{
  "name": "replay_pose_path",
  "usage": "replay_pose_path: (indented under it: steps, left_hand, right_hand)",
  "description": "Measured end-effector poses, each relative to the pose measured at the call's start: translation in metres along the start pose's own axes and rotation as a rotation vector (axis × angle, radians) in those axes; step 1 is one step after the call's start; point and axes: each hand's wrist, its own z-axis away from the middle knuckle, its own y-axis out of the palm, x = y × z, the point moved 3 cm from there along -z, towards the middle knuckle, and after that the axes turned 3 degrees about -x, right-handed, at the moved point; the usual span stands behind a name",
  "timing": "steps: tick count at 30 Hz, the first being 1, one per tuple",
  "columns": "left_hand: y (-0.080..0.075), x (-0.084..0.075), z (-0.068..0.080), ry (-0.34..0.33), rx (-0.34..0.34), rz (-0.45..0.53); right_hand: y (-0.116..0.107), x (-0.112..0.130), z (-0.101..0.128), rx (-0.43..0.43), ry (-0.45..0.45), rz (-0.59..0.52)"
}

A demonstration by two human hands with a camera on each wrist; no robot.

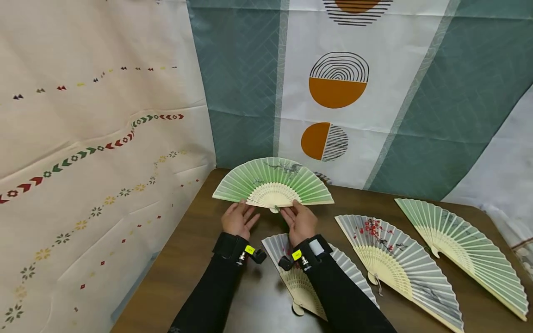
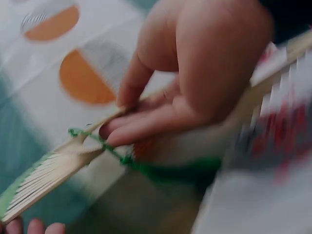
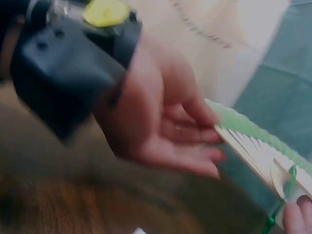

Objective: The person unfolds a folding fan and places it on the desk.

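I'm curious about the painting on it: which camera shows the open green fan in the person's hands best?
The head view: the green fan appears whole, spread open, with both hands at its lower edge. The left wrist view shows only blurred ribs and a green cord; the right wrist view only one scalloped edge.

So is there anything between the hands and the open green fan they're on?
Nothing visible. The left hand and right hand both touch the bottom edge of the open green paper fan with bamboo ribs directly, either side of its pivot. The grey fan with red blossoms lies under the right forearm, not in between.
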Motion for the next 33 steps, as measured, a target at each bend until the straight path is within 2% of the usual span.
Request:
replay_pose_path:
  steps: [3, 5, 8, 14, 18, 22, 27, 33]
  left_hand:
    - [-0.023, -0.013, -0.008, -0.021, -0.053, -0.071]
    - [-0.033, -0.019, -0.013, -0.044, -0.062, -0.108]
    - [-0.042, -0.024, -0.018, -0.082, -0.064, -0.132]
    - [-0.057, -0.026, -0.021, -0.16, -0.07, -0.149]
    - [-0.067, -0.024, -0.019, -0.185, -0.045, -0.161]
    - [-0.076, -0.025, -0.018, -0.192, -0.021, -0.171]
    - [-0.084, -0.033, -0.014, -0.207, -0.007, -0.188]
    - [-0.09, -0.046, -0.008, -0.212, 0.058, -0.182]
  right_hand:
    - [0.015, -0.007, -0.005, 0.031, 0.055, 0.103]
    - [0.022, -0.011, -0.01, 0.035, 0.1, 0.163]
    - [0.031, -0.016, -0.018, 0.051, 0.151, 0.212]
    - [0.036, -0.026, -0.026, 0.019, 0.208, 0.251]
    - [0.033, -0.031, -0.026, 0.01, 0.233, 0.286]
    - [0.035, -0.032, -0.025, 0.042, 0.263, 0.304]
    - [0.042, -0.03, -0.024, 0.092, 0.289, 0.302]
    - [0.049, -0.028, -0.021, 0.092, 0.278, 0.308]
